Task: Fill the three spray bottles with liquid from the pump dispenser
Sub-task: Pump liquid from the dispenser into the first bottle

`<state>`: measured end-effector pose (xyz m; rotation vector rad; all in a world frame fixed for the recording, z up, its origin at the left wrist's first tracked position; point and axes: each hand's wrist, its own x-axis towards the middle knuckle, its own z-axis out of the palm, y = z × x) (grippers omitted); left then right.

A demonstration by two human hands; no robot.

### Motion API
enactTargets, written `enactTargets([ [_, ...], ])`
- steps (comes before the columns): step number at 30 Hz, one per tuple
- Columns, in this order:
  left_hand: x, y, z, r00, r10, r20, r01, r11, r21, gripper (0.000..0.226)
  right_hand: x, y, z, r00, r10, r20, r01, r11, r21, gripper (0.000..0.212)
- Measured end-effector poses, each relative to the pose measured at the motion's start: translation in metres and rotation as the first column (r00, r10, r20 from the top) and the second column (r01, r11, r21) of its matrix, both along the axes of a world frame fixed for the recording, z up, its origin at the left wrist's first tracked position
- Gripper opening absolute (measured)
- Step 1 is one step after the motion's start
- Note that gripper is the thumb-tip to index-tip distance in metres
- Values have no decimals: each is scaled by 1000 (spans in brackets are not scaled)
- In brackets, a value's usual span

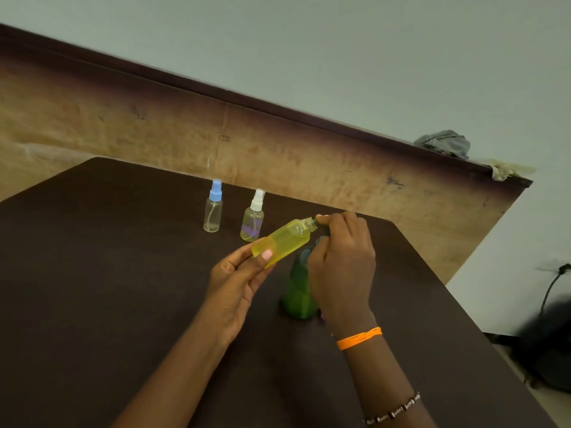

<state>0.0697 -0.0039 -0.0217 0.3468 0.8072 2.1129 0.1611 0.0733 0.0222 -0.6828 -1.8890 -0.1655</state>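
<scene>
Holding: left hand (239,281) pinches tilted yellow bottle (282,242) by its base.
Right hand (341,261): fingers curled on green pump dispenser (298,291) top, at bottle's open neck.
Table (108,273): blue-capped bottle (213,206) and white-capped bottle (253,216) upright.

Just the one view here, a wide-angle cam on the person's head, looking forward and down over a dark table (123,288). It's tilted, so the table's far edge and the wall (340,57) behind run diagonally, dropping to the right. Pretty close in: both forearms reach up from the bottom edge, and the left hand (238,282) and right hand (343,261) sit near frame centre.
</scene>
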Motion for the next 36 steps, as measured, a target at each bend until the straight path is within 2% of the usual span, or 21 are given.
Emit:
enactTargets([
  [3, 0, 0, 0, 1000, -1, -3, 1, 1000, -1, 26, 2, -2, 11, 1000, 2, 26, -1, 999, -36, 29],
  [8, -1, 0, -1, 1000, -9, -7, 9, 1000, 6, 34, -6, -7, -17, 997, -9, -75, 9, 1000, -6, 35],
  [11, 1, 0, -2, 1000, -14, -6, 14, 1000, -7, 28, -12, -4, -18, 992, -16, -124, 8, 998, -61, 34],
  [17, 1, -1, -1, 1000, -13, -8, 13, 1000, -5, 25, -7, -7, 4, 994, -19, -110, 11, 997, -74, 35],
  [25, 0, 0, -1, 999, -34, 1, 34, 999, 10, 36, -11, 2, -19, 994, -22, -106, 17, 999, -47, 35],
  [28, 0, -1, 0, 1000, -26, 11, 26, 1000, 12, 31, -6, 2, -6, 998, 2, -67, -4, 999, -35, 39],
  [30, 0, -1, 0, 1000, -22, 4, 22, 1000, 8, 26, -4, 1, 3, 999, 15, -46, -20, 996, -91, 38],
  [32, -1, 0, -1, 1000, -22, -2, 22, 1000, 8, 29, -3, 0, 4, 999, 24, -48, -30, 991, -129, 35],
  [36, -1, 2, -3, 999, -27, -24, 27, 999, 16, 39, -6, -6, -14, 997, -6, -77, 1, 998, -58, 37],
])
